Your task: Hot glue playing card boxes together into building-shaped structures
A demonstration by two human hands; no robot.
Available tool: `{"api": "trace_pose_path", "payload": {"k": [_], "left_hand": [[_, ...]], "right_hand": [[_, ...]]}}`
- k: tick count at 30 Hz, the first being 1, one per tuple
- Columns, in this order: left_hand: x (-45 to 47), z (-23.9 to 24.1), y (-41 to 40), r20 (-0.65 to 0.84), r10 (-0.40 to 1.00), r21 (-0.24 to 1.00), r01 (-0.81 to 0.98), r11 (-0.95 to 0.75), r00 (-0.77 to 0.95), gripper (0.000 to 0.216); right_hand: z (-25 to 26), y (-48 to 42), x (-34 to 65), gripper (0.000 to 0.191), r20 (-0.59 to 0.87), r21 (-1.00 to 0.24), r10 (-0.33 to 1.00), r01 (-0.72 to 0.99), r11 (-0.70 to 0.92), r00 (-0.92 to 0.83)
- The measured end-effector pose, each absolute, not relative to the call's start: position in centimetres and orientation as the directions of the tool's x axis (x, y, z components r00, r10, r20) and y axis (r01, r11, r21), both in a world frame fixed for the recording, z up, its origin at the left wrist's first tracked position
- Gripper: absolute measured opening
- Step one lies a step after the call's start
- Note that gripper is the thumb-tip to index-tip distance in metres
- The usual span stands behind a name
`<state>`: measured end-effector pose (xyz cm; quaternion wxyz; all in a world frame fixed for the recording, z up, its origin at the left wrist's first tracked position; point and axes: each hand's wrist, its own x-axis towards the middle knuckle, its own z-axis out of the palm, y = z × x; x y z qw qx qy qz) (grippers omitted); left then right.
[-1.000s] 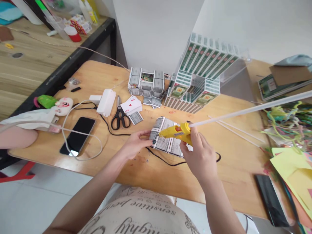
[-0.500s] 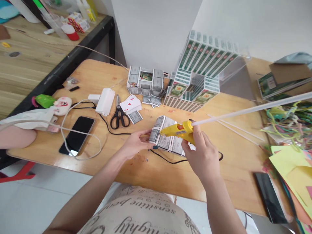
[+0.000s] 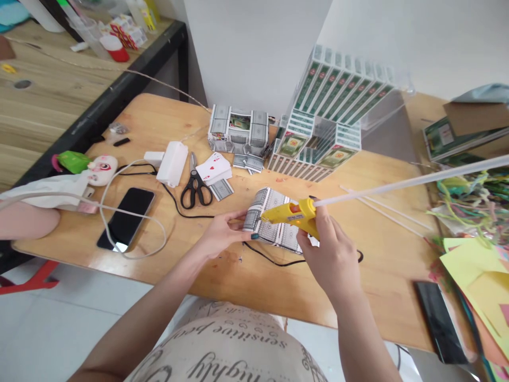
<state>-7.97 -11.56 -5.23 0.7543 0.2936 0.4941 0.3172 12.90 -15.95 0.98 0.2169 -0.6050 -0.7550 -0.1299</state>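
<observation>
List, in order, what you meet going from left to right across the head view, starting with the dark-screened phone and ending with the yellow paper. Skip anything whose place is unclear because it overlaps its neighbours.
Phone → white box → scissors → left hand → yellow glue gun → right hand → black flat object → yellow paper

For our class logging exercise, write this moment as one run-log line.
left hand: holds card-covered block at one end | right hand: holds yellow glue gun | nozzle: over card-covered block, contact unclear | nearby: scissors

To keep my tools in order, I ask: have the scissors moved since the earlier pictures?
No: against the tabletop and playing cards, the scissors stay in place.
</observation>
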Motion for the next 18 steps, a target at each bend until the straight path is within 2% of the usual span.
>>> {"api": "trace_pose_path", "payload": {"k": [8, 18], "left_hand": [[-7.74, -5.33, -11.56, -0.55, 0.785, 0.778, -0.168, 0.605, 0.284, 0.071], [-7.78, -6.18, -11.37, -0.5, 0.822, 0.832, -0.111, 0.543, 0.273, 0.071]], "right_hand": [[1.27, -16.39, 12.99, 0.057, 0.481, -0.053, 0.854, 0.967, 0.251, -0.195], [1.51, -16.64, 13.13, 0.055, 0.464, -0.093, 0.869, 0.967, 0.238, -0.169]]}}
